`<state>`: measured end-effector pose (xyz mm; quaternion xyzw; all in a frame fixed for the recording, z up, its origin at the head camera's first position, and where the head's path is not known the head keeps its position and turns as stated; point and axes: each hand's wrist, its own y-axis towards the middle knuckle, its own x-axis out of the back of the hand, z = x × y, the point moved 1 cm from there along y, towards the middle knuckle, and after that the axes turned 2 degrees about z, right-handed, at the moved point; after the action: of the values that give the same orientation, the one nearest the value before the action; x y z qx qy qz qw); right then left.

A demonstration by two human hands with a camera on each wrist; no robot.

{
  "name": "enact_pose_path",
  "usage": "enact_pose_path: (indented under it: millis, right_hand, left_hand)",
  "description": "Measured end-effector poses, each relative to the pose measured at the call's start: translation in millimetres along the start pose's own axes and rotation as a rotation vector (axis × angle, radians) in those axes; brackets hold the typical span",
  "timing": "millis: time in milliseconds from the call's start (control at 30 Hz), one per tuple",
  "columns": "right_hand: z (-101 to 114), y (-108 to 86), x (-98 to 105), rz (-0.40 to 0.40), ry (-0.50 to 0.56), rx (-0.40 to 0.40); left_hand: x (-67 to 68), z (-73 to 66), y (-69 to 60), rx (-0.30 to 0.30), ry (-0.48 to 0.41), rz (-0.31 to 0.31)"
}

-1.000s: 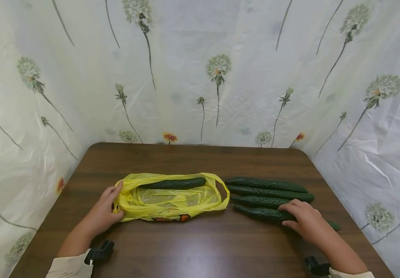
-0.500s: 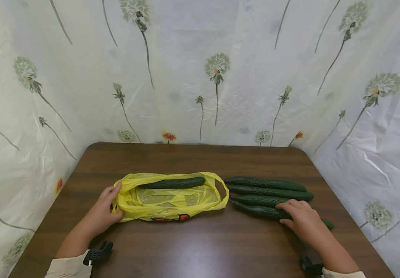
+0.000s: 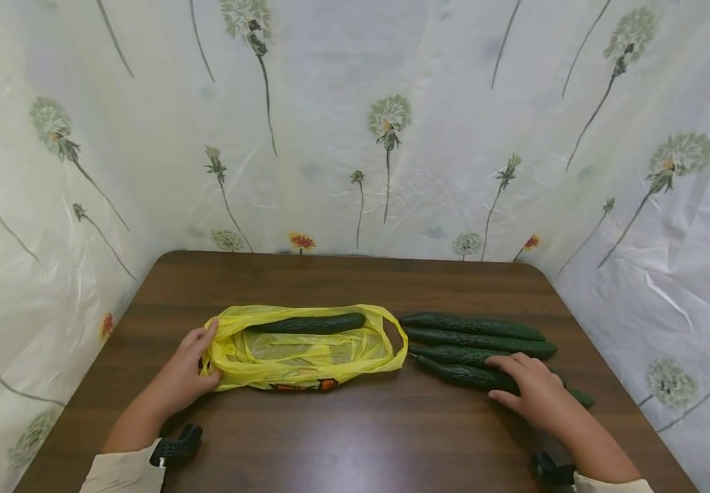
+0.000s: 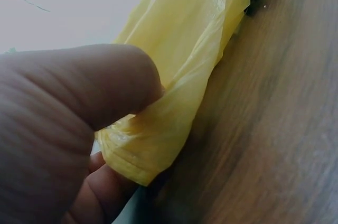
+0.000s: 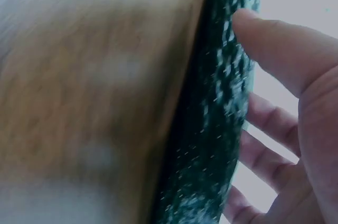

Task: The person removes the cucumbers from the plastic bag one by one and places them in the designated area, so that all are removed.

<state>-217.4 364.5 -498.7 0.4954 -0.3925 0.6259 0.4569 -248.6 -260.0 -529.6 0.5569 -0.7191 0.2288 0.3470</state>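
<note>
A yellow plastic bag point(image 3: 244, 378) lies on the table with its mouth spread and one cucumber point(image 3: 314, 324) inside, along the far side. My left hand point(image 3: 183, 373) pinches the bag's left end; the left wrist view shows yellow film point(image 4: 163, 129) between thumb and fingers. To the bag's right, several dark green cucumbers lie side by side. Around the nearest cucumber point(image 3: 456, 374) my right hand point(image 3: 530, 387) has its thumb on the near side and fingers on the far side. The right wrist view shows this cucumber point(image 5: 211, 118) close up; the hand covers part of its right half.
The farthest cucumber point(image 3: 472, 325) and the other loose ones almost touch the bag's right handle loop point(image 3: 404, 346). Behind the brown wooden table point(image 3: 342, 281) and at both sides hangs a pale sheet point(image 3: 305, 178) with a dandelion print.
The nearest cucumber has shifted slightly left, its right end now closer to the others. My right hand has moved a little left along it. The left hand and bag have stayed put.
</note>
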Motion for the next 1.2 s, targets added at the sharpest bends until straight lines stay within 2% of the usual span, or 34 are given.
enact_pose_path:
  millis: [300,400,533,767,967,1200]
  right_hand:
    - [13.1,22.4,18.6,0.003,0.133,0.066]
    - [22.7,31.1,26.2,0.017,0.142,0.098]
    - [36.1,38.3,26.5,0.028,0.175,0.137]
    - [71.4,56.1,23.0,-0.004,0.232,0.148]
    - [106.2,73.8,19.4,0.002,0.303,0.202]
    - [137.2,94.9,18.4,0.028,0.373,0.285]
  left_hand:
    - [3.6,-1.5,7.9,-0.006,0.003,-0.013]
    - [1.6,-0.1,8.0,-0.017,-0.006,-0.022]
    - [-3.9,2.0,5.0,-0.032,-0.003,-0.021]
    - [-2.8,1.9,5.2,-0.046,0.018,-0.046]
    - [0.9,1.9,5.3,-0.023,0.008,-0.016]
    - [3.0,3.0,5.5,-0.003,0.018,-0.005]
